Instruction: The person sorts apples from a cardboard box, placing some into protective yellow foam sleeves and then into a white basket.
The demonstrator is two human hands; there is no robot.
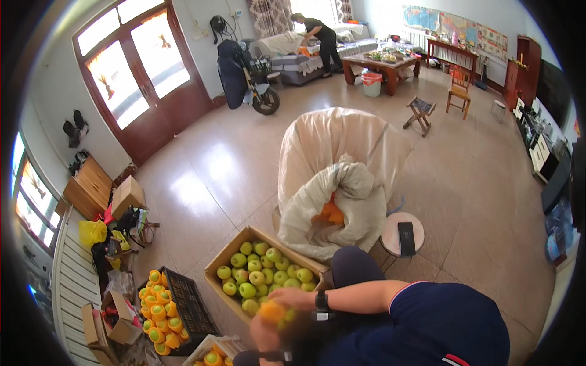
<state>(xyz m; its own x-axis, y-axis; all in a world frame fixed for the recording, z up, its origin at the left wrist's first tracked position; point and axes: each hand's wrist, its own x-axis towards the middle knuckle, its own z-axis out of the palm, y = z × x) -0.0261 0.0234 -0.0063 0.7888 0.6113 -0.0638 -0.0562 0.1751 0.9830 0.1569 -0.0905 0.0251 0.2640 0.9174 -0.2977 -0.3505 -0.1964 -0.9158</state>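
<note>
Both my hands are over the near edge of a cardboard box [219, 295] filled with green apples [257, 277]. Between them is an orange foam fruit net [273, 312], blurred, apparently with an apple in it. My left hand [265, 335] grips it from below, and my right hand [294, 298] has its fingers on the upper side. A greenish apple also shows just under the right hand. Beyond the box stands a large white woven sack [339, 142], its rolled mouth [293, 215] showing orange foam nets [330, 212] inside.
Left of the box, a black plastic crate [190, 304] holds several netted apples [158, 312]. A pale crate [229, 343] sits nearer. A round stool [393, 228] bears a phone [406, 239]. Farther off are a folding stool [419, 114], a scooter [249, 82] and a person [322, 39] bending over a sofa.
</note>
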